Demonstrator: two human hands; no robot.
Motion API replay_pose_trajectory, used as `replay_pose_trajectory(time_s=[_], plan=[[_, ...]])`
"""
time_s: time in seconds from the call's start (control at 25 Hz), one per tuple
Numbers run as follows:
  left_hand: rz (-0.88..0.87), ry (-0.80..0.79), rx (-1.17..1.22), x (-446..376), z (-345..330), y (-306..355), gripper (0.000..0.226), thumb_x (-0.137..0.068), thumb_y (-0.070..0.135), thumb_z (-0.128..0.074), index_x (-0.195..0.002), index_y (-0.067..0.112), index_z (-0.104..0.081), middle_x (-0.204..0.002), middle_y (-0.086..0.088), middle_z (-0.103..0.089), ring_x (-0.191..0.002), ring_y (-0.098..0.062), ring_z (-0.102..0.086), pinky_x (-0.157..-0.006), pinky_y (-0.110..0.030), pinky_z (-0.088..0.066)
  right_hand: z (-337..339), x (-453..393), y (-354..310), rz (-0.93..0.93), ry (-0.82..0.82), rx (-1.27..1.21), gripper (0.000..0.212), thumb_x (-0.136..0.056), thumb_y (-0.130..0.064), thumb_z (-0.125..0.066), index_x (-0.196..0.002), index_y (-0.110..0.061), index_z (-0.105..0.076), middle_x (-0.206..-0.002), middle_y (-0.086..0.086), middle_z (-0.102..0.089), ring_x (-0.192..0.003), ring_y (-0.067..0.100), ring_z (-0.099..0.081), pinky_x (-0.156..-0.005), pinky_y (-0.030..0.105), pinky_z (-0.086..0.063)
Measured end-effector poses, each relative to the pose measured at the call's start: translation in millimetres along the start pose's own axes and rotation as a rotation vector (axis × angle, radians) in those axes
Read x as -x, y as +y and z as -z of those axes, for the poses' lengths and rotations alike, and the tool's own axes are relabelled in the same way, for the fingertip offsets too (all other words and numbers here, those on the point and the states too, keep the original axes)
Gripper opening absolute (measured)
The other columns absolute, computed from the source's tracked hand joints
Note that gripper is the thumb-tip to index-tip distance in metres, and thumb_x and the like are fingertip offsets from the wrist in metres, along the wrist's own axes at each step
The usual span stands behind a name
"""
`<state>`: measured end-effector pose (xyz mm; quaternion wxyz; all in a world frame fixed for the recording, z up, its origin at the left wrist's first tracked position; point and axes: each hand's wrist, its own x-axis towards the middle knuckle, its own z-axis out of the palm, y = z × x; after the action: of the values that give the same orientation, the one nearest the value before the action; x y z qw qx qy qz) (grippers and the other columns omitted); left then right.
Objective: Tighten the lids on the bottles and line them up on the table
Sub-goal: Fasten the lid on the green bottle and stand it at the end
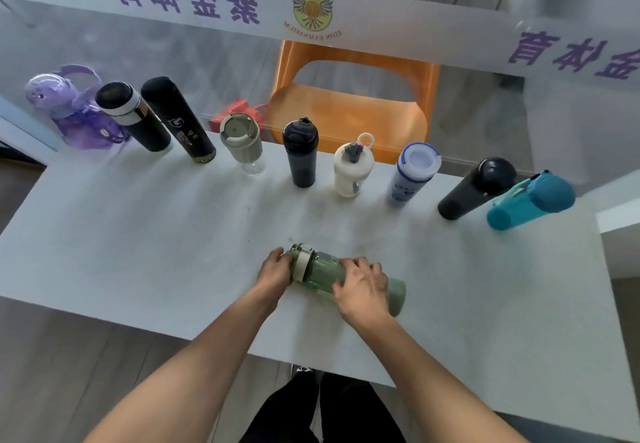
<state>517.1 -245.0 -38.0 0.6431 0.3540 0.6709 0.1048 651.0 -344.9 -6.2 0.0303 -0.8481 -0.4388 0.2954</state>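
Note:
A green bottle [323,274] lies on its side near the front middle of the white table [156,234], its lid pointing left. My left hand [273,271] grips the green and white lid [300,262]. My right hand [362,286] wraps around the bottle's body. Along the table's far edge stands a row of several bottles, from a purple jug [74,113] at the left, past a dark capped bottle [300,156] in the middle, to a teal bottle [530,200] at the right.
An orange chair [349,103] stands behind the table's far edge, with a red bag [239,111] beside it. A glass wall with purple lettering runs behind. The table's front edge is close to my legs.

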Motion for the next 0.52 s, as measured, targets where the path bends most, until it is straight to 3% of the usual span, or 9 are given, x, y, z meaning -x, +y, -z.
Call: replay_pose_trajectory(time_s=[0.08, 0.16, 0.28, 0.36, 0.52], plan=[[-0.010, -0.036, 0.075, -1, -4, 8, 0.022, -0.098, 0.017, -0.047, -0.110, 0.015, -0.065, -0.108, -0.011, -0.065, -0.091, -0.023, -0.059, -0.089, -0.040, -0.050, -3, 0, -2, -0.004, 0.018, 0.015, 0.048, -0.093, -0.033, -0.049, -0.140, -0.025, -0.051, -0.135, 0.005, -0.056, -0.122, 0.029, -0.046, -0.106, 0.041, -0.035], [-0.033, -0.029, 0.062, -2, -4, 11, 0.019, -0.097, 0.017, -0.050, -0.092, 0.016, -0.068, -0.095, -0.011, -0.066, -0.084, -0.025, -0.059, -0.084, -0.041, -0.052, -4, 0, -4, -0.003, 0.025, 0.020, 0.051, -0.091, -0.034, -0.052, -0.142, -0.028, -0.049, -0.136, 0.003, -0.056, -0.122, 0.029, -0.046, -0.107, 0.041, -0.034], [-0.100, -0.031, 0.049, 3, -5, 15, 0.016, -0.095, 0.025, -0.060, -0.097, 0.013, -0.070, -0.095, -0.008, -0.070, -0.082, -0.020, -0.063, -0.088, -0.044, -0.056, 0, 3, -2, 0.001, 0.066, 0.007, 0.058, -0.087, -0.037, -0.058, -0.143, -0.031, -0.045, -0.137, 0.002, -0.056, -0.123, 0.029, -0.045, -0.109, 0.041, -0.032], [-0.167, -0.037, 0.068, 13, -7, 21, 0.026, -0.093, 0.030, -0.064, -0.107, 0.010, -0.070, -0.097, -0.007, -0.072, -0.084, -0.018, -0.067, -0.082, -0.041, -0.058, 8, 6, 4, -0.010, 0.109, -0.073, 0.062, -0.086, -0.040, -0.060, -0.145, -0.030, -0.043, -0.141, 0.001, -0.053, -0.125, 0.029, -0.045, -0.111, 0.042, -0.031], [-0.299, -0.146, 0.157, 49, -23, 43, 0.020, -0.096, 0.011, -0.054, -0.105, 0.009, -0.072, -0.090, -0.010, -0.071, -0.084, -0.025, -0.067, -0.070, -0.037, -0.060, 29, 21, 33, -0.012, 0.210, -0.300, 0.072, -0.082, -0.043, -0.068, -0.148, -0.031, -0.043, -0.138, 0.002, -0.053, -0.121, 0.027, -0.049, -0.107, 0.040, -0.039]])
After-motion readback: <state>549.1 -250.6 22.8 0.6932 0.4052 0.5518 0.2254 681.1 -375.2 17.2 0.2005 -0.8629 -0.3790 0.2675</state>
